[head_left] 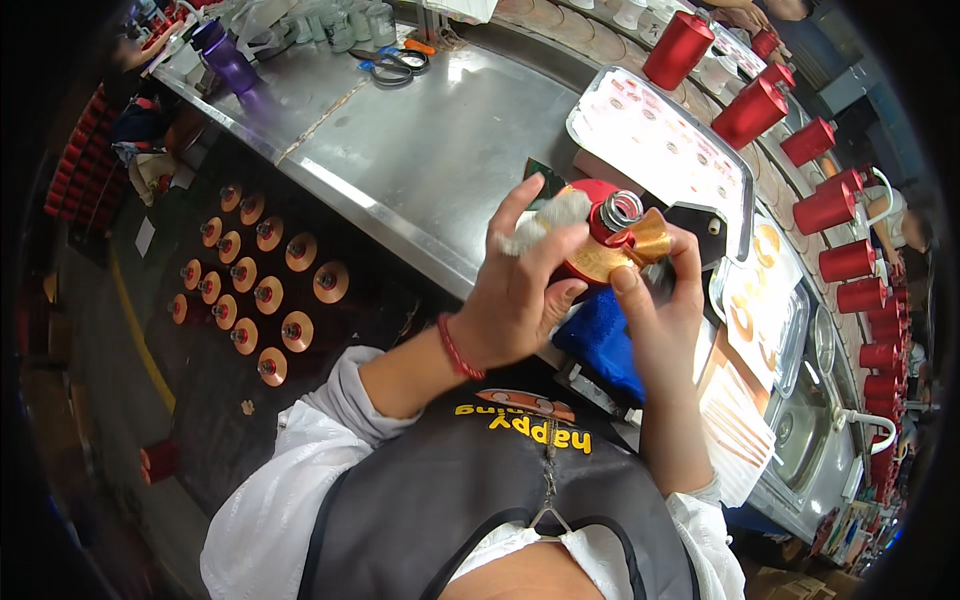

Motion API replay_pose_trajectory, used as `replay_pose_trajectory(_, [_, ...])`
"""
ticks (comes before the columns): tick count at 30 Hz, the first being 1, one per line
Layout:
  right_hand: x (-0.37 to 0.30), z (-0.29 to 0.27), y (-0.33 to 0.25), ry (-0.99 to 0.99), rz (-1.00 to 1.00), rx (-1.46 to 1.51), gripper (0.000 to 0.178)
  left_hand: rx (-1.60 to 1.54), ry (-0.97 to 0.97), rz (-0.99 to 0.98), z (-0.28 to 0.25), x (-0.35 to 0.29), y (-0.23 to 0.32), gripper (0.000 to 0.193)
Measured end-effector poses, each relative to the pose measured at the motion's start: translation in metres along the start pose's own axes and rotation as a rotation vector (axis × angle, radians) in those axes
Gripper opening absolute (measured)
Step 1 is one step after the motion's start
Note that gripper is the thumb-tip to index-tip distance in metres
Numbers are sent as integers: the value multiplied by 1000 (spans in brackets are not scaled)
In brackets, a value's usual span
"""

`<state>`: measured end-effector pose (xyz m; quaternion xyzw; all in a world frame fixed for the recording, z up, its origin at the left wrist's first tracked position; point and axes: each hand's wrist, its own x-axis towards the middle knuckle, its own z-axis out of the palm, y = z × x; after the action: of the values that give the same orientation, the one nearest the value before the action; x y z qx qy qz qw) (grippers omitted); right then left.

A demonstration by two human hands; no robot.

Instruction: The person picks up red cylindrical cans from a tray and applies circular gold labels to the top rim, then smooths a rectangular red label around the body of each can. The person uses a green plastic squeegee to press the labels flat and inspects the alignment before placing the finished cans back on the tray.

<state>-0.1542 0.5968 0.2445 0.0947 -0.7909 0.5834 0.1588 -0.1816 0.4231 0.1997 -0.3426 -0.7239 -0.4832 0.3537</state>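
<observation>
A red bottle with a bare threaded glass neck is tilted in front of my chest, mouth toward me. Gold label foil lies over its shoulder, with one end standing up loose. My right hand pinches at this foil between thumb and fingers. My left hand holds a crumpled white cloth, its thumb and a finger pressed against the bottle's shoulder. By the left index fingertip is a dark green flat piece. The bottle's lower body is hidden.
A white tray with labels stands on the metal table, near scissors and a purple bottle. Blue cloth lies below my hands. Gold-shouldered bottles stand at left; red bottles line the conveyor. A sink is right.
</observation>
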Motion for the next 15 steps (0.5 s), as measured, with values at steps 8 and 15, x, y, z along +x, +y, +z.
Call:
replay_pose_trajectory(8, [14,-1,11,-23,-52,356,19,115,42,99,21,-24,7,43])
replay_pose_trajectory(15, [10,4,21,44,-88,320,17,257,-139,27,24,-33,21,49])
